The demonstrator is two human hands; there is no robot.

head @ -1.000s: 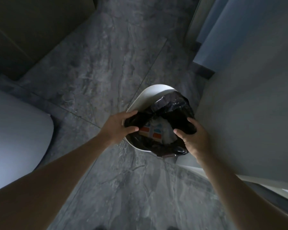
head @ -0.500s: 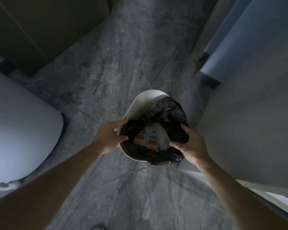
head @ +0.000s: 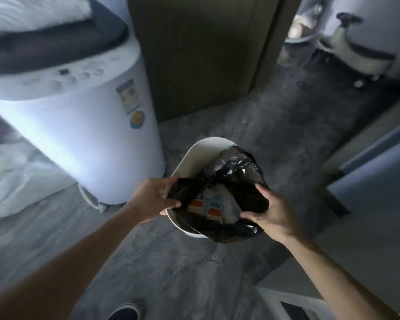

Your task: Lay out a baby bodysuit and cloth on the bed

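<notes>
A white bin (head: 195, 158) lined with a black plastic bag (head: 238, 179) is held up in front of me over the grey floor. My left hand (head: 151, 200) grips the bin's near-left rim together with the bag's edge. My right hand (head: 271, 212) holds the bag's right edge, thumb and fingers pinching the plastic. Inside the bag lies a white item with orange and blue patches (head: 208, 207). No baby bodysuit, cloth or bed can be identified here.
A white top-loading washing machine (head: 83, 125) stands to the left, with white bedding (head: 14, 181) piled beside it. A dark wooden door (head: 194, 54) is ahead. A ride-on toy (head: 353, 54) sits at the far right. My shoe (head: 125, 314) shows below.
The view has tilted up, bringing the washing machine, door and toy into sight. Both hands keep their hold on the bin and bag.
</notes>
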